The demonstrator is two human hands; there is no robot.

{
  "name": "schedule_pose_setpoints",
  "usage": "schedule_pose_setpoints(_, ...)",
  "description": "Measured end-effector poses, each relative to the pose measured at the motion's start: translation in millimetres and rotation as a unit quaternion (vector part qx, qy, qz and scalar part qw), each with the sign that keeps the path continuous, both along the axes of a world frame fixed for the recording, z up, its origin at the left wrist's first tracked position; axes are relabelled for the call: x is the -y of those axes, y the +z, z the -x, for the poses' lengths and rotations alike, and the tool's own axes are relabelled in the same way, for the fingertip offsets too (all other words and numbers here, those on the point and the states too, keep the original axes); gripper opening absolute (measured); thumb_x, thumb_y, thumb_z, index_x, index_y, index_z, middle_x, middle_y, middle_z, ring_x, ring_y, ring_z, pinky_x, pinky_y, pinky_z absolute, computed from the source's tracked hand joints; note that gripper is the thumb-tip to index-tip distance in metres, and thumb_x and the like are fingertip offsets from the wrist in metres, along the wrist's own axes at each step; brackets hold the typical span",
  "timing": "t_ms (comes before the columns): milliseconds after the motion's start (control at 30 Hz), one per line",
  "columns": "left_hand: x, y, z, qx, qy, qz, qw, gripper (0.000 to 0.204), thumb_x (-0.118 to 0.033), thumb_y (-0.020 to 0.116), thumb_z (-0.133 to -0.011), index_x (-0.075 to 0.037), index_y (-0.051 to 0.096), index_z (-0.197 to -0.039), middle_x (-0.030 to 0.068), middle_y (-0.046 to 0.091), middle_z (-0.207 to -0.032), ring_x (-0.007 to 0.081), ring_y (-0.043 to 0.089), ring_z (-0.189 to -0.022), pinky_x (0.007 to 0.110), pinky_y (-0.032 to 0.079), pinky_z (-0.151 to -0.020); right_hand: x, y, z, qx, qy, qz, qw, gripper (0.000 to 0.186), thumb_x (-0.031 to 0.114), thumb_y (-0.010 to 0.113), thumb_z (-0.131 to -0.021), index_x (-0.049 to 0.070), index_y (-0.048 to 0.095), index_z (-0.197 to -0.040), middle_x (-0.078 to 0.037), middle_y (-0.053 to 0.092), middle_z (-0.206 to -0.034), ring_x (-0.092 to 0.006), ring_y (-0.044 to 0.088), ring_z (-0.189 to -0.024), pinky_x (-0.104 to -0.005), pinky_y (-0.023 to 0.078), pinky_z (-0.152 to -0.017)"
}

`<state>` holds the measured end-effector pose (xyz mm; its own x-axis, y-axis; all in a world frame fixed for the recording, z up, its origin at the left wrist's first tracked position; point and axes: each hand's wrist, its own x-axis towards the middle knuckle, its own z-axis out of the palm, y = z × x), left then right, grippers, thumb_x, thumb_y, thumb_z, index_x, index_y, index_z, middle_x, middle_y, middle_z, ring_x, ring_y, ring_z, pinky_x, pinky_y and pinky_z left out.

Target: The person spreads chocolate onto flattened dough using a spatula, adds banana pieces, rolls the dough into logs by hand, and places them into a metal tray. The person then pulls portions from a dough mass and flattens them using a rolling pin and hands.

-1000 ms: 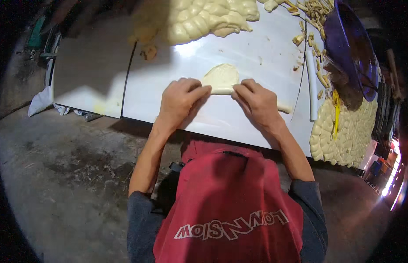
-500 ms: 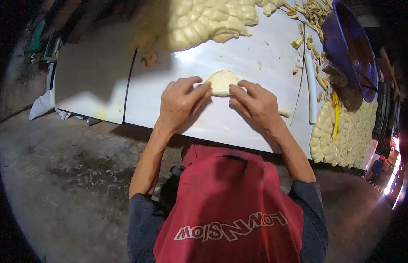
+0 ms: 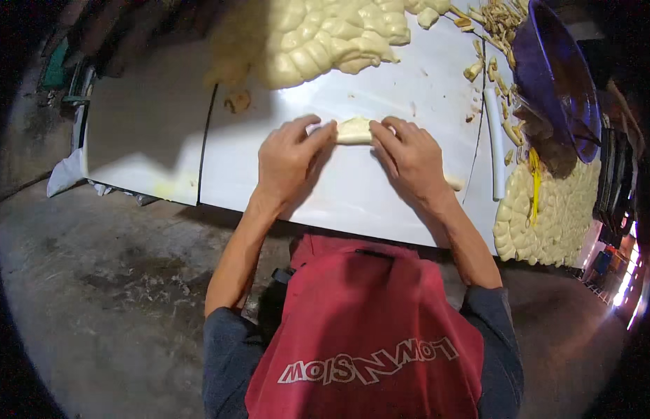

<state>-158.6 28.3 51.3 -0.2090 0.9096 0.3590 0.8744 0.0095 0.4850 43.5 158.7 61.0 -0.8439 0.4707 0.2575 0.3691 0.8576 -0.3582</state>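
Observation:
A small pale piece of dough (image 3: 355, 132) lies on the white tabletop (image 3: 339, 188) in front of me, rolled into a short log with a thin flap along its far side. My left hand (image 3: 294, 153) pinches its left end between thumb and fingers. At the right end, my right hand (image 3: 411, 155) grips it the same way, fingers curled. A short pale stick (image 3: 453, 183), perhaps a finished dough roll or a rod, lies partly hidden beside my right wrist.
A big mass of lumpy dough (image 3: 332, 38) lies at the far side. To the right are a white tube (image 3: 494, 143), a tilted purple basin (image 3: 548, 63), scattered dough strips (image 3: 503, 24), a yellow strap (image 3: 534, 185) and another sheet of dough pieces (image 3: 548, 216). A dark seam (image 3: 207, 140) crosses the table.
The dough's wide far flap has been rolled toward me into a narrower log. Both hands have shifted only slightly and still hold its ends.

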Motion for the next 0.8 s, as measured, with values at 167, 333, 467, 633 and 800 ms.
schedule_pose_setpoints(167, 2, -4, 2, -0.056, -0.052, 0.011, 0.997, 0.032, -0.019, 0.081, -0.084, -0.018, 0.076, -0.116, 0.0069, 0.071, -0.111, 0.0244, 0.067, -0.089, 0.039, 0.053, -0.077, -3, -9, -2, 0.025, 0.017, -0.04, 0.999, 0.038, 0.019, 0.072, -0.089, 0.012, 0.065, -0.125, -0.009, 0.066, -0.113, -0.0263, 0.064, -0.094, -0.041, 0.049, -0.077)
schedule_pose_setpoints(333, -6, 2, 7, -0.022, -0.033, -0.023, 0.999, 0.026, -0.02, 0.075, -0.09, -0.015, 0.073, -0.116, 0.0051, 0.068, -0.108, 0.024, 0.065, -0.09, 0.041, 0.047, -0.075, -7, 1, 6, -0.02, -0.002, -0.035, 0.999, 0.037, 0.014, 0.068, -0.091, 0.009, 0.064, -0.127, -0.009, 0.065, -0.114, -0.0259, 0.064, -0.098, -0.0407, 0.05, -0.08)
schedule_pose_setpoints(467, -15, -6, 6, -0.048, -0.023, 0.004, 0.999, 0.024, -0.018, 0.078, -0.088, -0.016, 0.078, -0.111, 0.0087, 0.07, -0.11, 0.029, 0.067, -0.095, 0.042, 0.052, -0.078, -10, -10, 6, 0.027, -0.001, -0.042, 0.999, 0.036, 0.016, 0.068, -0.093, 0.007, 0.063, -0.127, -0.009, 0.065, -0.112, -0.0276, 0.063, -0.096, -0.0425, 0.049, -0.079)
schedule_pose_setpoints(633, -29, 2, 11, -0.004, 0.006, -0.037, 0.999, 0.023, -0.02, 0.072, -0.093, -0.011, 0.073, -0.113, 0.0098, 0.066, -0.104, 0.0307, 0.064, -0.089, 0.042, 0.05, -0.074, -23, -2, 17, -0.01, -0.036, -0.001, 0.999, 0.031, 0.019, 0.068, -0.094, 0.008, 0.065, -0.123, -0.01, 0.064, -0.106, -0.0277, 0.063, -0.093, -0.0428, 0.049, -0.078)
schedule_pose_setpoints(800, -24, -1, 12, -0.026, -0.029, 0.008, 0.999, 0.024, -0.021, 0.073, -0.093, -0.01, 0.073, -0.114, 0.0105, 0.067, -0.106, 0.0304, 0.064, -0.09, 0.042, 0.051, -0.076, -23, -6, 13, -0.002, 0.007, -0.016, 1.0, 0.029, 0.02, 0.068, -0.094, 0.009, 0.066, -0.122, -0.01, 0.064, -0.101, -0.0279, 0.064, -0.089, -0.0433, 0.05, -0.074)
